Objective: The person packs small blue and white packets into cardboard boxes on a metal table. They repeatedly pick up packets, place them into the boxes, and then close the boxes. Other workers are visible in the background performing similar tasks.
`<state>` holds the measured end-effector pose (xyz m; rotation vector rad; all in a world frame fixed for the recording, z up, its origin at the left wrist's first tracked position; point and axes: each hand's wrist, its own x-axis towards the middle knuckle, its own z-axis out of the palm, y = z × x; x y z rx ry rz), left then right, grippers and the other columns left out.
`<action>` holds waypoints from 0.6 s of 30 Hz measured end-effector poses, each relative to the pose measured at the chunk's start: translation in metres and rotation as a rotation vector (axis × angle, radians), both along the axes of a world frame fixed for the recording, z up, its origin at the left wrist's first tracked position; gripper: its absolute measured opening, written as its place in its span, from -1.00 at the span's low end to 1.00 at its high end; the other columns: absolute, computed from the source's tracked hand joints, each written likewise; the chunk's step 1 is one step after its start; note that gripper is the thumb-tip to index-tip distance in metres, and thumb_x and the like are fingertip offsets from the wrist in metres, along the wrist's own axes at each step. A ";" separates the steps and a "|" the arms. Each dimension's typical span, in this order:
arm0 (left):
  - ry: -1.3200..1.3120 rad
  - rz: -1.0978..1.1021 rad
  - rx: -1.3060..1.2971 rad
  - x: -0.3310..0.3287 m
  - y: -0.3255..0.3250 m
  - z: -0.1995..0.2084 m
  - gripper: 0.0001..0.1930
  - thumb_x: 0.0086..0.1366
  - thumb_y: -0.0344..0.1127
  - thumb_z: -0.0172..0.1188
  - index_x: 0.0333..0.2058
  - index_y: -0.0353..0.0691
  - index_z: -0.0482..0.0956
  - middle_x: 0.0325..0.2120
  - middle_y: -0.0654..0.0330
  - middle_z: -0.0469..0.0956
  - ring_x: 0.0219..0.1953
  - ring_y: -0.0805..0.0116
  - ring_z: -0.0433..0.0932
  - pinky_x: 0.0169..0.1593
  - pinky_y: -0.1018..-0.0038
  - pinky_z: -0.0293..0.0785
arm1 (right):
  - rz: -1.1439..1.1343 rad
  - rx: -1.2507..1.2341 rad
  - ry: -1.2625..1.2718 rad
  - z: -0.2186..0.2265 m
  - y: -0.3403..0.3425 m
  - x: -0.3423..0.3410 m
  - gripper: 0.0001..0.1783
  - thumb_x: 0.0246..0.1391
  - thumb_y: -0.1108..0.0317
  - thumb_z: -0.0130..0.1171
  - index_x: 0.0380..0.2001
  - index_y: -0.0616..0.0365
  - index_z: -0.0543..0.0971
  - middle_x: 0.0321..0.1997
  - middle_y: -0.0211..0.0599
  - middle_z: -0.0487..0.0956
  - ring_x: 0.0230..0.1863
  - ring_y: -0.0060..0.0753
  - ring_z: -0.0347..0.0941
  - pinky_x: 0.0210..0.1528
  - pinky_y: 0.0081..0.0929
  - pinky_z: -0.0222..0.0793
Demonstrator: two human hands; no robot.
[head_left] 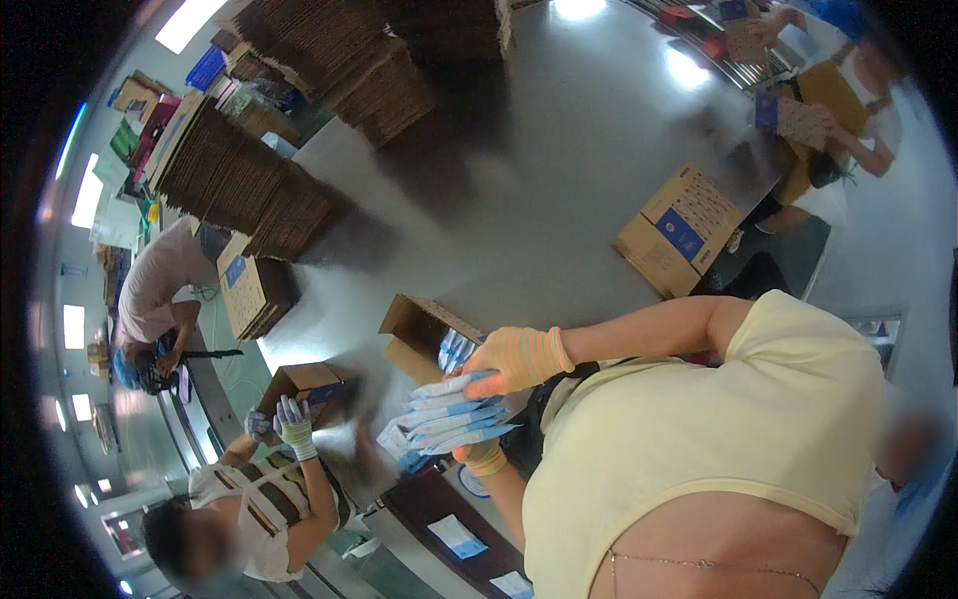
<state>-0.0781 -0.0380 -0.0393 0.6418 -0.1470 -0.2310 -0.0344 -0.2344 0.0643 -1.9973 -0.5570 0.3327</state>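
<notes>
A stack of several flat blue-and-white packets (451,419) is held between my two gloved hands. My right hand (519,361), in an orange-and-green striped glove, is closed over the stack's upper side. From below, my left hand (483,457) grips the same stack in a matching glove, its fingers partly hidden by the packets. Just beyond my right hand stands an open cardboard box (404,361) with similar packets (456,351) inside. Below the stack, more packets (457,536) lie apart on a dark brown belt (419,509).
At the lower left, a co-worker in striped gloves handles another open box (297,379). Flattened cartons (684,230) lie on the grey metal table (539,180) to the right. Tall stacks of cardboard (239,180) stand at the back left. Other people work at the far sides.
</notes>
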 end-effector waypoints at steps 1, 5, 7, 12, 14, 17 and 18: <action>0.032 -0.043 -0.046 -0.001 -0.002 0.002 -0.17 -0.05 0.25 0.27 0.10 -0.16 0.26 0.00 0.23 0.37 0.08 0.21 0.31 0.21 0.24 0.18 | 0.009 -0.106 0.026 0.005 -0.006 0.005 -0.44 0.15 -0.16 -0.07 -0.32 0.17 0.56 -0.36 0.00 0.55 -0.30 -0.07 0.51 -0.27 -0.26 0.38; 0.278 0.216 -0.141 -0.015 0.025 -0.066 -0.27 0.02 0.17 0.25 0.03 -0.22 0.31 -0.06 0.21 0.42 -0.01 0.26 0.39 0.15 0.32 0.24 | -0.461 0.154 0.068 -0.027 -0.037 0.005 -0.49 0.12 -0.08 0.01 -0.25 0.19 0.57 -0.32 -0.02 0.59 -0.26 -0.09 0.53 -0.25 -0.26 0.39; 0.327 0.259 -0.124 -0.011 0.032 -0.058 -0.35 0.03 0.05 0.25 0.00 -0.23 0.33 -0.08 0.21 0.43 -0.05 0.28 0.41 0.09 0.36 0.29 | -0.585 0.307 0.201 -0.081 -0.071 0.008 -0.52 0.10 -0.04 0.05 -0.26 0.22 0.57 -0.28 -0.04 0.60 -0.19 -0.06 0.52 -0.17 -0.23 0.38; 0.267 0.222 0.032 0.029 0.045 0.000 -0.55 0.07 -0.25 0.27 -0.08 -0.27 0.40 -0.14 0.21 0.47 -0.16 0.34 0.46 -0.05 0.47 0.41 | -0.239 -0.632 0.309 -0.176 -0.135 -0.031 -0.40 0.03 0.00 0.14 0.01 0.22 0.39 -0.02 0.07 0.48 -0.01 -0.10 0.45 -0.01 -0.21 0.33; 0.170 0.288 0.205 0.044 0.058 0.018 -0.62 0.08 -0.38 0.27 -0.11 -0.29 0.43 -0.16 0.21 0.48 -0.20 0.36 0.49 -0.11 0.51 0.46 | -0.159 -1.037 0.187 -0.143 -0.109 -0.027 -0.31 0.02 -0.01 0.15 0.11 0.20 0.29 0.06 0.06 0.44 0.02 -0.05 0.43 0.02 -0.18 0.32; -0.023 0.384 0.637 0.087 0.044 0.014 -0.59 0.12 -0.42 0.21 -0.02 -0.27 0.41 -0.12 0.16 0.48 -0.21 0.34 0.50 -0.11 0.40 0.48 | -0.304 -0.445 0.229 -0.116 -0.076 -0.002 -0.26 -0.03 -0.06 0.18 0.10 0.19 0.27 0.11 0.00 0.41 0.06 0.03 0.39 0.03 -0.13 0.32; -0.079 0.373 0.707 0.100 0.044 0.009 -0.61 0.13 -0.43 0.21 -0.04 -0.27 0.43 -0.13 0.16 0.48 -0.20 0.33 0.49 -0.11 0.40 0.49 | -0.318 -0.308 0.169 -0.099 -0.054 0.007 -0.27 -0.06 -0.09 0.19 0.05 0.20 0.32 0.08 0.00 0.43 0.05 0.03 0.39 0.02 -0.15 0.33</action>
